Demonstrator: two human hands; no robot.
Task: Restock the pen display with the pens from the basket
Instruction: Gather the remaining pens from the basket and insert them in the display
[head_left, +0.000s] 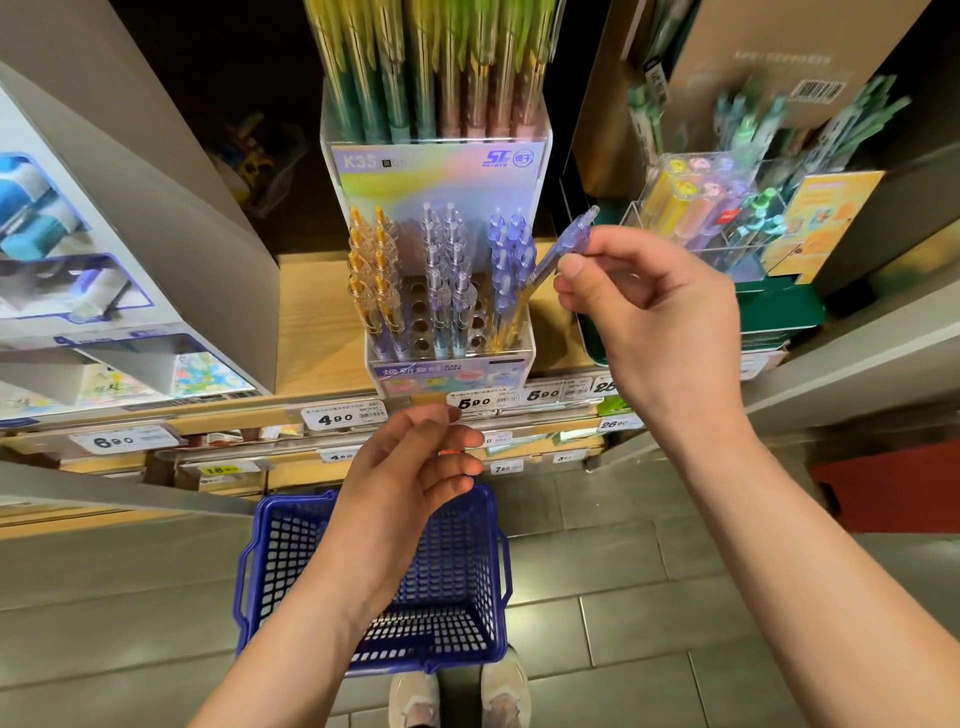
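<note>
Purple pen (553, 257) pinched near clicker end by right hand (654, 312), tip angled into pen display (452, 371). Light, stiff, slick plastic: likely best gripped mid-barrel. Left hand (410, 473) loosely curled, seemingly empty, above basket (291, 545).

Part of the purple pen (558, 249) is covered by the right hand (649, 312), and its lower end cannot be told apart from the pens standing in the display (452, 358). Much of the basket (457, 597) is hidden behind the left hand (415, 467) and its forearm. The tall pens (431, 62) at the far side are cut off by the top edge. The green pens (810, 124) at far right are blurred. The small print on the price tags (345, 415) cannot be read.
</note>
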